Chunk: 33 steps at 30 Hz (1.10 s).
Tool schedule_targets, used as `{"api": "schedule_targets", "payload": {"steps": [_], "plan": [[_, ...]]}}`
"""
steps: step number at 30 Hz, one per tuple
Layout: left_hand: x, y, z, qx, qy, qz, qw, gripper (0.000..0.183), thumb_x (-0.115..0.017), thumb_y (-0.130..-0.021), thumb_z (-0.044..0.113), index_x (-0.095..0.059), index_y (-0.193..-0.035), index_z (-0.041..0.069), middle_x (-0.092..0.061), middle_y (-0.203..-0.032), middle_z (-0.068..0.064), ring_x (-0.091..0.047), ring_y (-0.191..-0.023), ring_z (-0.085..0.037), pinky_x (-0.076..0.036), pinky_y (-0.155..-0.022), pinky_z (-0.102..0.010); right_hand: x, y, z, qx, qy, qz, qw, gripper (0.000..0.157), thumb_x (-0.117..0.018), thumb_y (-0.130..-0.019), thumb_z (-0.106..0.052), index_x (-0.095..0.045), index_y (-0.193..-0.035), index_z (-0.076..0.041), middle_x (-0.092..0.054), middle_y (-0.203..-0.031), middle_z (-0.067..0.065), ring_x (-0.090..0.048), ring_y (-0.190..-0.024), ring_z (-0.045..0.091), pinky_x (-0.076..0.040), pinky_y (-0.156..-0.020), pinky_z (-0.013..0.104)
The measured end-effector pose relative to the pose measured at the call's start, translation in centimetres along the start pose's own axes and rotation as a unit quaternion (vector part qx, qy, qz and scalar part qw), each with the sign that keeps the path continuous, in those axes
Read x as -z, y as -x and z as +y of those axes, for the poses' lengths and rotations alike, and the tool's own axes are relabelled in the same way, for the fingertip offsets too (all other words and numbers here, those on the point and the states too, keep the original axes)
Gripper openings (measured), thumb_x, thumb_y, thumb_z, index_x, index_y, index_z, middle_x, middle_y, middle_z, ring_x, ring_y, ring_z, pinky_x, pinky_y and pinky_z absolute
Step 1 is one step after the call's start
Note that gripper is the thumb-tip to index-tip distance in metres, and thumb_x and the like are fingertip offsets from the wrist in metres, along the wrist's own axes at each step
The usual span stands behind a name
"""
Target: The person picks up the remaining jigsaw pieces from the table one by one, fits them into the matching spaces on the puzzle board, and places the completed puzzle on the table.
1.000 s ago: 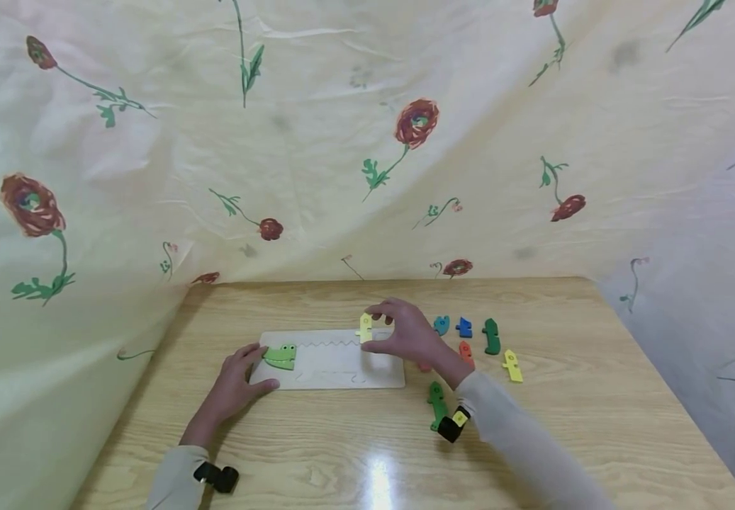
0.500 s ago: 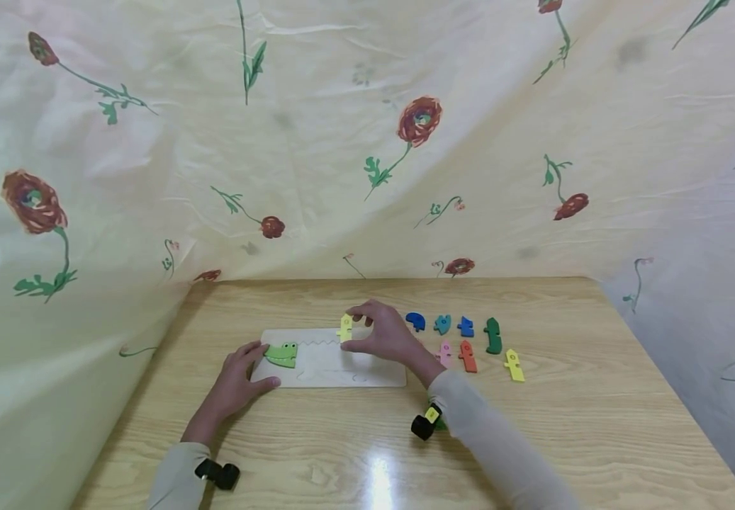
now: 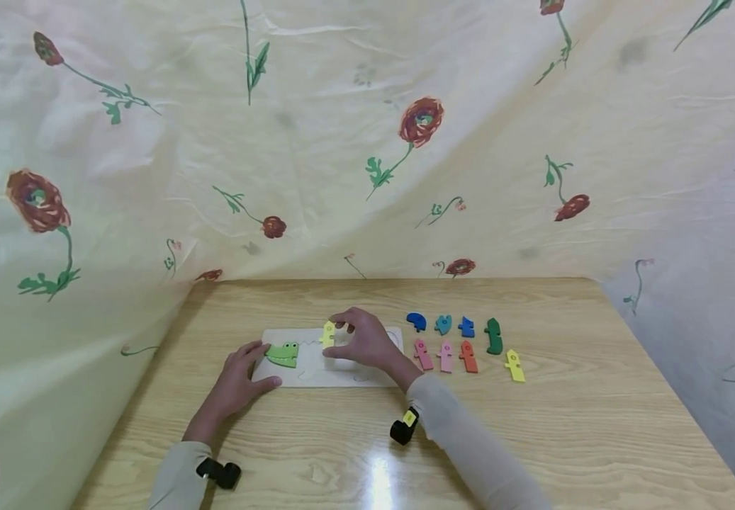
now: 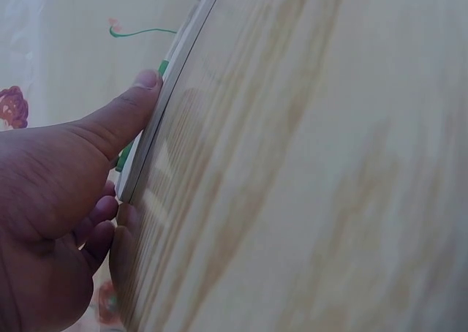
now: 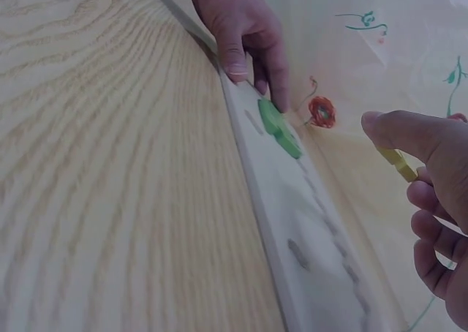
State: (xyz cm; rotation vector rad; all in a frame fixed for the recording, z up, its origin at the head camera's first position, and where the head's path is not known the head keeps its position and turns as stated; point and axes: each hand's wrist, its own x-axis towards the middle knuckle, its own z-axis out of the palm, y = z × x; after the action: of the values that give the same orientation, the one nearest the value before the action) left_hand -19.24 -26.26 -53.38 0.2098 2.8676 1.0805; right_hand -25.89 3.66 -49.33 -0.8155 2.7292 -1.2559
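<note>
A pale puzzle board (image 3: pixel 337 377) lies on the table, its recess lined with a zigzag edge. At its left end sits a green crocodile-head piece (image 3: pixel 283 355). My left hand (image 3: pixel 236 379) holds that end, thumb (image 4: pixel 135 98) along the front edge and fingers around the corner. Above the board, my right hand (image 3: pixel 367 341) pinches a yellow puzzle piece (image 3: pixel 328 335) upright between thumb and fingers. In the right wrist view the yellow piece (image 5: pixel 399 164) shows partly behind the thumb, with the green head (image 5: pixel 280 129) beyond.
Right of the board lie several loose pieces: a dark blue one (image 3: pixel 416 321), a teal one (image 3: pixel 444 324), a blue one (image 3: pixel 466 326), two pink ones, an orange one (image 3: pixel 468 357), a dark green one (image 3: pixel 494 336) and a yellow one (image 3: pixel 515 366). A flowered cloth (image 3: pixel 341 142) hangs behind the table.
My right hand has carried the yellow puzzle piece leftward over the board, nearer the crocodile head, uncovering pieces on the right. My left hand stays at the board's left end.
</note>
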Motion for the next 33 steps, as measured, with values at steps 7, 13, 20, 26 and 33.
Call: {"api": "schedule_targets", "payload": {"steps": [7, 13, 20, 26, 33], "plan": [[0.0, 0.0, 0.1, 0.003, -0.003, -0.001, 1.0000, 0.085, -0.081, -0.087, 0.038, -0.043, -0.153, 0.000, -0.031, -0.160, -0.028, -0.029, -0.144, -0.049, -0.030, -0.116, -0.065, -1.7, -0.4, -0.1, -0.001, -0.003, 0.004, 1.000, 0.063, -0.092, -0.076, -0.035, -0.070, -0.130, -0.010, -0.068, -0.109, 0.005, -0.062, -0.095, 0.023, -0.052, -0.077, 0.027], [0.1, 0.1, 0.1, 0.005, -0.005, -0.004, 1.0000, 0.086, -0.080, -0.087, 0.041, -0.043, -0.153, 0.001, -0.030, -0.161, -0.027, -0.029, -0.144, -0.049, -0.029, -0.116, -0.065, -3.1, -0.9, -0.5, -0.008, -0.002, -0.001, 1.000, 0.063, -0.091, -0.077, -0.036, -0.070, -0.130, -0.011, -0.068, -0.109, 0.003, -0.061, -0.095, 0.019, -0.051, -0.079, 0.026], [0.2, -0.1, 0.2, 0.009, -0.005, -0.005, 0.9999, 0.086, -0.080, -0.088, 0.043, -0.043, -0.154, 0.001, -0.030, -0.161, -0.026, -0.028, -0.145, -0.048, -0.029, -0.117, -0.065, -4.5, -1.7, -0.6, 0.016, 0.005, 0.007, 1.000, 0.064, -0.093, -0.074, -0.036, -0.071, -0.128, -0.010, -0.068, -0.105, 0.000, -0.062, -0.092, 0.017, -0.052, -0.079, 0.025], [0.2, -0.3, 0.2, 0.008, -0.010, -0.006, 0.9999, 0.086, -0.079, -0.088, 0.044, -0.043, -0.153, 0.002, -0.031, -0.161, -0.026, -0.028, -0.145, -0.049, -0.029, -0.116, -0.066, -5.5, -2.0, -0.5, 0.017, 0.024, 0.008, 1.000, 0.064, -0.093, -0.073, -0.036, -0.072, -0.127, -0.010, -0.068, -0.102, -0.003, -0.060, -0.090, 0.013, -0.050, -0.078, 0.022], [0.2, -0.2, 0.1, 0.004, -0.002, -0.005, 1.0000, 0.085, -0.080, -0.088, 0.041, -0.044, -0.153, 0.001, -0.031, -0.160, -0.027, -0.028, -0.145, -0.049, -0.029, -0.116, -0.066, -6.1, -2.1, -0.3, 0.017, 0.037, 0.006, 0.999, 0.064, -0.093, -0.073, -0.038, -0.072, -0.126, -0.009, -0.068, -0.100, -0.004, -0.058, -0.088, 0.010, -0.049, -0.079, 0.022]]}}
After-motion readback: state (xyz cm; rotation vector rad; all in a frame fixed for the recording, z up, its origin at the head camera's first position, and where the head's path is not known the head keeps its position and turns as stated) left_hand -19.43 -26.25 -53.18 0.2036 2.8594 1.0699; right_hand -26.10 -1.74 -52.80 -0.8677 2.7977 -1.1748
